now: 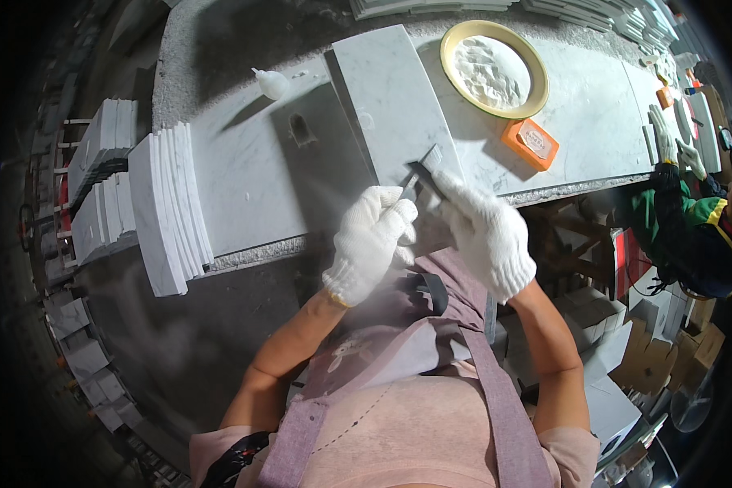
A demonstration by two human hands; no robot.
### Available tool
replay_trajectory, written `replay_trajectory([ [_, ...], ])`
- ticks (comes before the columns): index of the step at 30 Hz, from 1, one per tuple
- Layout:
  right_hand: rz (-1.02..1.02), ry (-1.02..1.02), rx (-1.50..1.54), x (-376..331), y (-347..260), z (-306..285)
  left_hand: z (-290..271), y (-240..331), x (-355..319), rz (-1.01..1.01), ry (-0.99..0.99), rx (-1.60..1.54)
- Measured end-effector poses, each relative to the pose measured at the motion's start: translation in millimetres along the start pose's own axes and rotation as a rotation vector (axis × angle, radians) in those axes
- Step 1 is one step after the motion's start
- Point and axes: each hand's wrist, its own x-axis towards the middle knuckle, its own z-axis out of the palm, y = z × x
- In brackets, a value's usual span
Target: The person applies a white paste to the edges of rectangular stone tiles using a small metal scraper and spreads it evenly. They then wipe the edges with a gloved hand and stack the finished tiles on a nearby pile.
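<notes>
Left hand (372, 241), white knit glove, fingers curled shut on a thin dark-handled tool (411, 185) whose tip meets the near end of a white marble slab (390, 102). Right hand (486, 232), gloved, fingers folded over the slab's near edge, gripping it. Slab lies on the stone workbench (252, 175). Beyond: yellow-rimmed dish of white powder (494, 69), orange block (530, 142). Stacked marble tiles (169, 207) at left.

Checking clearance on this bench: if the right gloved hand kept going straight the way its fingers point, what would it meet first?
The right hand points up and left at the small grey strip it touches, lying on the marble slab. Beyond that, only slab surface, though depth is hard to judge.
</notes>
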Motion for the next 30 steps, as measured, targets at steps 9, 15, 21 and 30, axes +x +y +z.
replay_trajectory([
  [9, -0.096, 0.073, 0.170, -10.0, -2.0, 25.6, -2.0, -10.2, 9.9, 0.288, 0.070, 0.257],
  [15, -0.100, 0.033, -0.026, -2.2, -10.5, 14.6, -2.8, -11.4, 6.6, 0.140, 0.077, 0.188],
  [21, -0.059, 0.006, -0.039, 7.0, -17.3, -7.8, -0.9, -20.4, 8.7, 0.297, 0.081, 0.127],
  [30, 0.029, -0.042, -0.158, 6.7, -35.0, -4.0, 1.7, -13.5, 6.1, 0.223, 0.111, 0.071],
])
